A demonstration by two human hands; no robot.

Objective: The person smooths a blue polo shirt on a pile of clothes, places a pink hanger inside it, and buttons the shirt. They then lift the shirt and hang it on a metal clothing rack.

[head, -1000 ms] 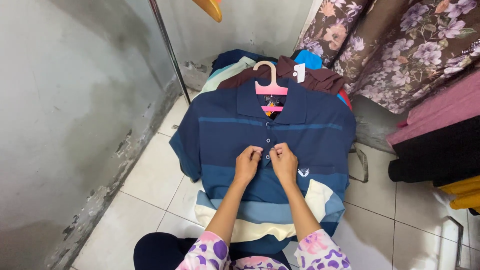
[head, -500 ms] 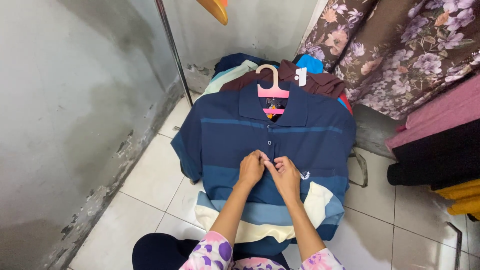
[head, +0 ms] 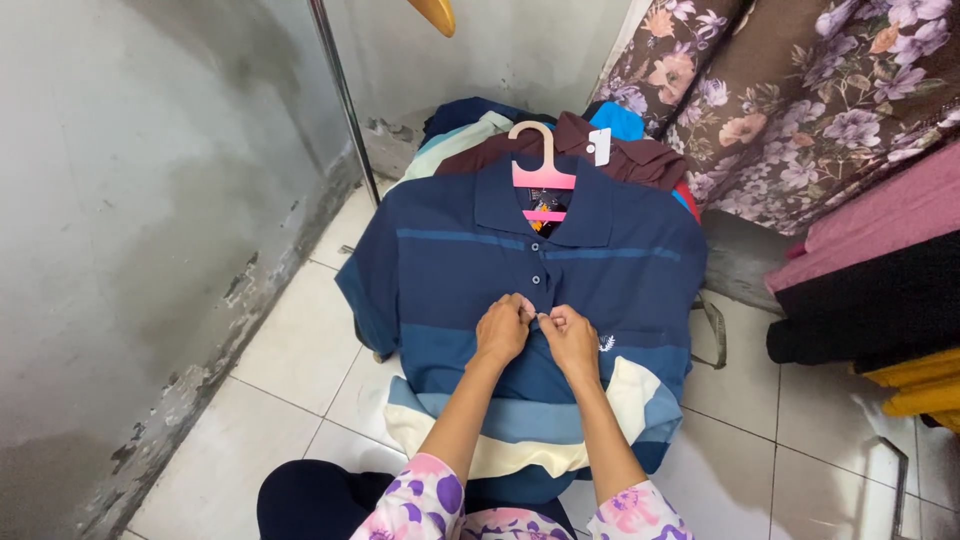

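Observation:
A navy polo shirt (head: pixel 440 270) with lighter blue and cream stripes lies face up on a pile of clothes, hung on a pink hanger (head: pixel 544 178). My left hand (head: pixel 502 330) and my right hand (head: pixel 570 338) meet at the bottom of the shirt's button placket. Both pinch the fabric there, fingertips almost touching. Two buttons above them on the placket show closed. The collar lies open around the hanger.
More folded shirts (head: pixel 600 150) lie under and behind the polo. A metal pole (head: pixel 342 95) rises at the back left by a grey wall (head: pixel 130 220). Floral cloth (head: pixel 800 90) and stacked fabrics (head: pixel 880 290) fill the right. White floor tiles (head: pixel 290 350) surround the pile.
Both hands have slid a little lower along the placket and drawn closer together. The shirt has stayed in place.

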